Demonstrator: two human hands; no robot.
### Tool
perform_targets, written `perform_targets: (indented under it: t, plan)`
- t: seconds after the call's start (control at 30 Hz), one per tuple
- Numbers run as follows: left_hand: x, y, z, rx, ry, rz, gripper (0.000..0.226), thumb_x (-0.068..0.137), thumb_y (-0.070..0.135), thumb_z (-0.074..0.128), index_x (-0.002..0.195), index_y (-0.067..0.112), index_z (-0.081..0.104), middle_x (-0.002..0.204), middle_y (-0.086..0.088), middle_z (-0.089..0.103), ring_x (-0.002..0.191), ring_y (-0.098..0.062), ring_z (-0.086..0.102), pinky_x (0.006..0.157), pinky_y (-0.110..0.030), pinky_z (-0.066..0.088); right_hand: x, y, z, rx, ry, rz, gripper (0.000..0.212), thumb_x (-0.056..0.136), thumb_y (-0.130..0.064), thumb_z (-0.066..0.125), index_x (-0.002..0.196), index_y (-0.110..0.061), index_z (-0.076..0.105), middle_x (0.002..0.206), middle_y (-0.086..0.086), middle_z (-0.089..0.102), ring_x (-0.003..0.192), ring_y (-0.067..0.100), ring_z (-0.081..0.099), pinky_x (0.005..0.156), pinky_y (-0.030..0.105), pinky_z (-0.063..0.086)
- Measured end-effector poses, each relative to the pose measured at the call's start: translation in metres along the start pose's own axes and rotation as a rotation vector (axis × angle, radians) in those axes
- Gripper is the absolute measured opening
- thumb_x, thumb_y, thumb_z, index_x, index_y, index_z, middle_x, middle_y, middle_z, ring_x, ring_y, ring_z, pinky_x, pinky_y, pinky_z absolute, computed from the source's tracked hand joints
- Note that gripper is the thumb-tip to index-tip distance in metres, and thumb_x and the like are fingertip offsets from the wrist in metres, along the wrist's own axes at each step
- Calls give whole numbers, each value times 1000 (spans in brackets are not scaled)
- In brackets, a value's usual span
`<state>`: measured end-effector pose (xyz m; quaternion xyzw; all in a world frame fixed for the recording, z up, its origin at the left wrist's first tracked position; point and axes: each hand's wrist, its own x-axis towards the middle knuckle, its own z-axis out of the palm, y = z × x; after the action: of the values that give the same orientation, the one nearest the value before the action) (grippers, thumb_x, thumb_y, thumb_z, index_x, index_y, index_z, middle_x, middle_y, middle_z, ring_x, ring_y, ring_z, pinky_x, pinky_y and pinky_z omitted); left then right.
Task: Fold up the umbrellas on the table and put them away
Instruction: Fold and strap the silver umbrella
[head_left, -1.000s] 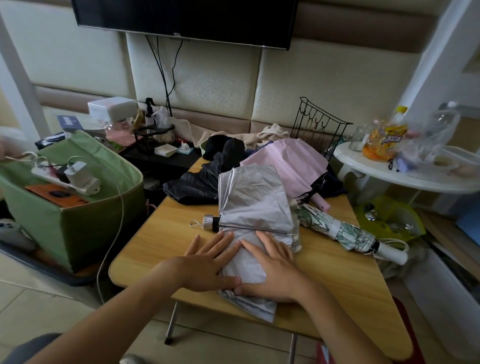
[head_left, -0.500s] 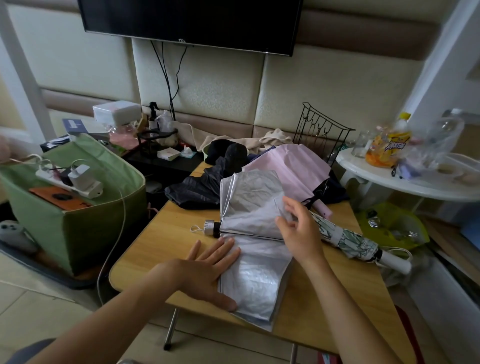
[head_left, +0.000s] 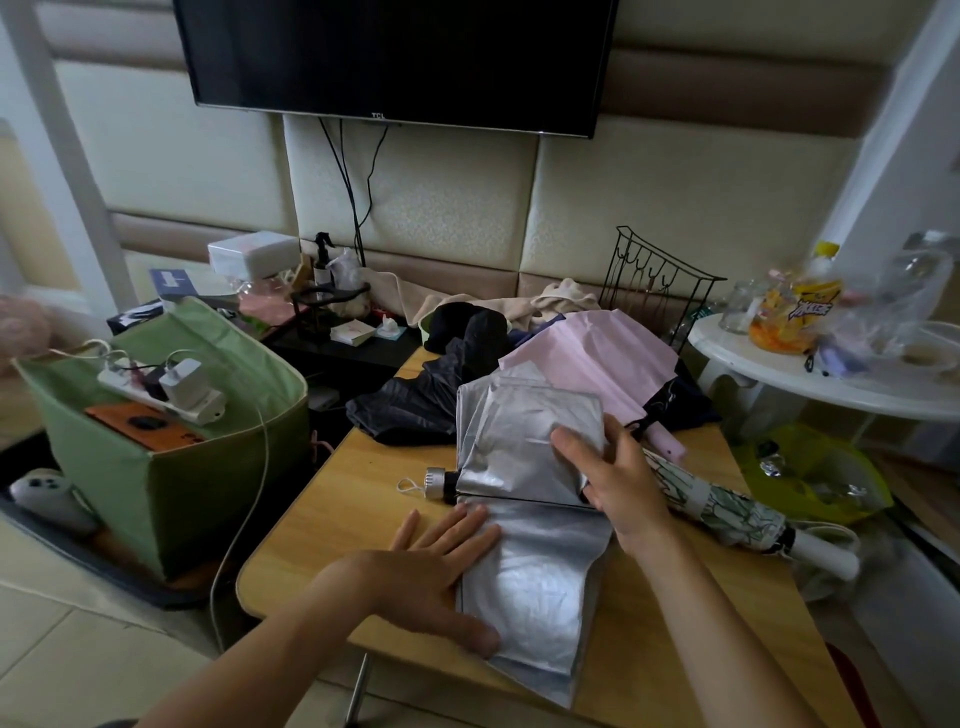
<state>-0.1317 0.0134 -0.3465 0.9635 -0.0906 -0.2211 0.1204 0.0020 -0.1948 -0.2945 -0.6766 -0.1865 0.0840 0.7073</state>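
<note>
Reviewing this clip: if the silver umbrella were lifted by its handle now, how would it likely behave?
The silver umbrella canopy lies in loose, creased panels, so it would probably flop and unfold. The left hand pressing it flat suggests it springs back. The glossy fabric looks slippery.

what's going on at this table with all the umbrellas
A person is folding the silver umbrella on the wooden table. The left hand presses its near panel flat, while the right hand pinches the far folds. A leaf-print umbrella lies already rolled beside it; pink and black ones lie behind, still loose.
</note>
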Motion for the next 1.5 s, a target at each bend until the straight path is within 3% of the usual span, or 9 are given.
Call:
perform_targets:
  t: [0.17, 0.33, 0.53, 0.63, 0.83, 0.93, 1.17, 1.37, 1.5]
  plan:
    - [-11, 1, -18, -427, 156, 15, 61, 101, 68, 23, 158, 44, 21, 167, 13, 16, 152, -6, 7, 126, -43, 4, -17, 7, -13, -275, -126, -209, 27, 81, -29, 87, 106, -25, 76, 103, -3, 74, 99, 21, 70, 86, 39, 58]
    - [-18, 4, -28, -904, 401, -25, 39, 111, 38, 31, 127, 32, 66, 136, 15, 59, 129, -2, 51, 113, -29, 37, -35, 14, -34, -586, -246, -354, 38, 72, -3, 87, 85, -38, 76, 104, -9, 48, 97, 12, 56, 82, 16, 48]
    - [-15, 23, -29, -1056, 494, -202, 68, 106, 56, 23, 121, 10, 71, 120, 8, 62, 114, -5, 47, 95, -28, 30, -64, 17, -39, -939, -569, -303, 18, 79, -32, 81, 81, -38, 64, 133, -33, 45, 134, -3, 35, 109, 26, 35]
    - [-8, 26, -23, -1020, 556, -240, 45, 102, 51, 50, 95, 14, 74, 93, 8, 64, 89, -9, 56, 76, -26, 41, -68, 19, -38, -980, -645, -252, 8, 80, -36, 68, 87, -37, 64, 134, -33, 47, 134, -4, 34, 113, 33, 35]
    - [1, 21, -19, -1011, 615, -312, 33, 97, 23, 64, 72, 1, 67, 71, -10, 52, 69, -19, 47, 64, -29, 35, -82, 8, -5, -790, -357, -437, 21, 90, -48, 62, 97, -29, 56, 100, -17, 51, 97, 6, 53, 80, 22, 46]
    - [-1, 24, -20, -917, 590, -280, 28, 97, 20, 61, 74, 3, 63, 72, -7, 52, 68, -18, 46, 62, -28, 36, -84, 12, 14, -972, -300, -456, 42, 84, -66, 65, 105, -34, 49, 105, -18, 47, 96, 2, 47, 82, 21, 45]
    - [-14, 33, -27, -768, 832, -226, 12, 85, 17, 78, 86, 19, 66, 94, -3, 61, 79, -10, 57, 64, -9, 44, -79, 18, 20, -971, -255, -548, 11, 96, -33, 65, 100, -30, 56, 97, -16, 53, 90, 3, 52, 78, 24, 49]
    - [-31, 39, -31, -876, 736, -80, 31, 94, 53, 61, 89, 27, 78, 98, 5, 69, 90, -13, 64, 81, -33, 51, -75, 14, 16, -927, -150, -642, 13, 98, -34, 60, 98, -23, 66, 92, -12, 55, 83, 4, 54, 72, 15, 42]
    - [-28, 37, -28, -775, 855, -31, 3, 87, 28, 78, 88, 30, 76, 92, 11, 66, 84, -7, 61, 72, -22, 46, -75, 12, 15, -900, -109, -654, 16, 99, -38, 57, 103, -25, 64, 94, -14, 55, 84, 4, 54, 71, 20, 49]
